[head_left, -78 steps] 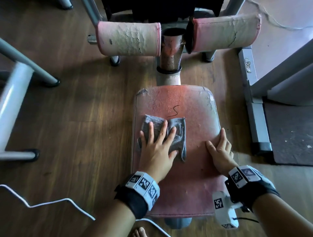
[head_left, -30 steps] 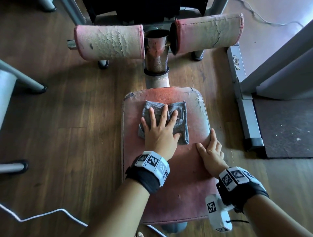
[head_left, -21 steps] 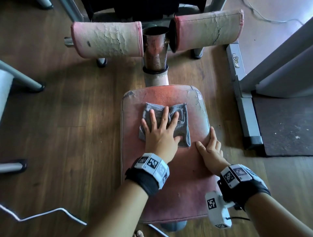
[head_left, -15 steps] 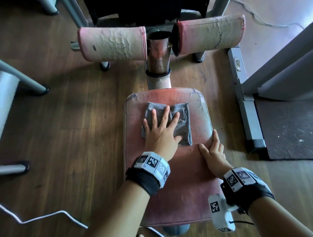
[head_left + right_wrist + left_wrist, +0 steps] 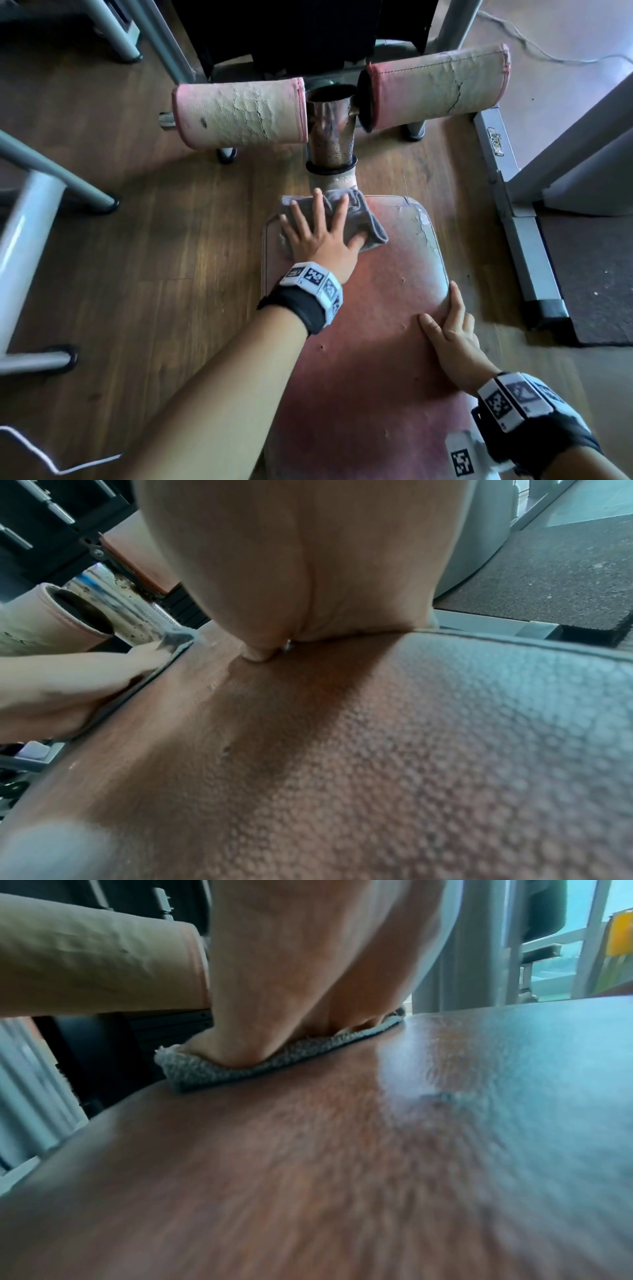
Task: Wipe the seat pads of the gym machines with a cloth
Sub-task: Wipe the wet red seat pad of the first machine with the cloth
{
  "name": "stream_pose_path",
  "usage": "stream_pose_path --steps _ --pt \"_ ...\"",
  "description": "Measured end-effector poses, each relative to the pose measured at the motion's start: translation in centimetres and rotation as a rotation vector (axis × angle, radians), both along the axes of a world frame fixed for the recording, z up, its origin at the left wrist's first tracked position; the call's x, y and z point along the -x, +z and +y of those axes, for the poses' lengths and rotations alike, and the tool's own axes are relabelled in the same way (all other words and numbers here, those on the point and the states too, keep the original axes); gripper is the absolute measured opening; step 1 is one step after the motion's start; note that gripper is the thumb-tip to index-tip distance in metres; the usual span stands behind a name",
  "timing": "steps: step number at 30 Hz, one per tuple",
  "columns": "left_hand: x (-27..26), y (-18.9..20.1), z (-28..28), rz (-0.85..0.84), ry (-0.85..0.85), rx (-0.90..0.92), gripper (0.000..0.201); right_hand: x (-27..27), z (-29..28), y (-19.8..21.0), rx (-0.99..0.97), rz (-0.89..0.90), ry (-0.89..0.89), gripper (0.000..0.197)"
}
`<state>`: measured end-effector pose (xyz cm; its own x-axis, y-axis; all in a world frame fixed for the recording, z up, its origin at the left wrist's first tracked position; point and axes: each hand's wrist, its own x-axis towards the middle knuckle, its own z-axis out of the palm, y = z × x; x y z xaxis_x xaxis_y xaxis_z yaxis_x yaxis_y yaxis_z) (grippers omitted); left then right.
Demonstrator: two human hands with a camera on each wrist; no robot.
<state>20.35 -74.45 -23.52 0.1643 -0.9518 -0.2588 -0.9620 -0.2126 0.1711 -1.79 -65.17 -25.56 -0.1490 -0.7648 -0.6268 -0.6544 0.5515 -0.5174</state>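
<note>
**Cloth pushed up to the far left corner of the seat pad**

Having slid away from the middle of the seat pad, now lying bunched at its far left corner, hard against the metal post: grey cloth, with its far edge spilling slightly over the pad's far edge. Pressing flat on top of it, fingers straight and spread wide, thumb laid out toward the right: left hand, covering the cloth's near left part and leaving a fold sticking out on the right. Nothing pinched, only palm and fingertips bearing down, as also showing from the left wrist view, with cloth squashed thin beneath the hand. Resting along the pad's right edge, nearer than the cloth and well apart from it: right hand, fingers straight and close together, holding nothing. Hanging beyond the far edge, either side of the post: two cracked roller pads.
</note>
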Motion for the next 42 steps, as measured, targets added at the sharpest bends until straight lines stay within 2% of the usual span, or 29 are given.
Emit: stream_pose_path --steps 6,11,18,23,27,30,32,35,38,42 --pt "4.3 0.3 -0.8 0.011 -0.217 0.098 0.069 0.1 0.2 -0.4 0.015 0.001 0.000 0.074" --pt "1.3 0.4 -0.9 -0.003 -0.304 0.094 0.064 0.5 0.1 -0.6 0.019 -0.032 0.004 0.075" --pt "-5.6 1.4 0.1 0.041 -0.199 -0.014 0.067 0.2 0.0 -0.4 -0.010 -0.001 0.002 0.075" --pt "-9.2 2.2 -0.6 0.157 -0.065 -0.155 0.069 -0.3 0.0 0.4 -0.019 0.015 -0.018 0.075" --pt "-7.6 2.3 -2.9 0.161 -0.025 -0.251 0.071 -0.6 0.2 0.6 -0.015 0.044 -0.017 0.076" --pt "-4.9 2.7 -4.6 0.110 -0.155 -0.261 0.063 -0.6 0.2 0.9 -0.025 0.036 -0.020 0.077" --pt "-4.3 2.9 -5.0 0.135 -0.207 -0.229 0.058 -0.6 0.0 1.1 -0.041 0.017 -0.020 0.078" --pt "-6.1 2.9 -4.8 0.223 -0.189 -0.259 0.059 -0.4 -0.1 1.4 -0.053 -0.008 -0.019 0.079" --pt "-8.3 3.3 -4.5 0.231 -0.122 -0.320 0.059 -0.3 -0.2 1.8 -0.052 -0.018 -0.006 0.079" --pt "-5.7 3.8 -5.5 0.226 -0.135 -0.357 0.057 -0.1 -0.1 2.1 -0.052 -0.057 0.023 0.078"
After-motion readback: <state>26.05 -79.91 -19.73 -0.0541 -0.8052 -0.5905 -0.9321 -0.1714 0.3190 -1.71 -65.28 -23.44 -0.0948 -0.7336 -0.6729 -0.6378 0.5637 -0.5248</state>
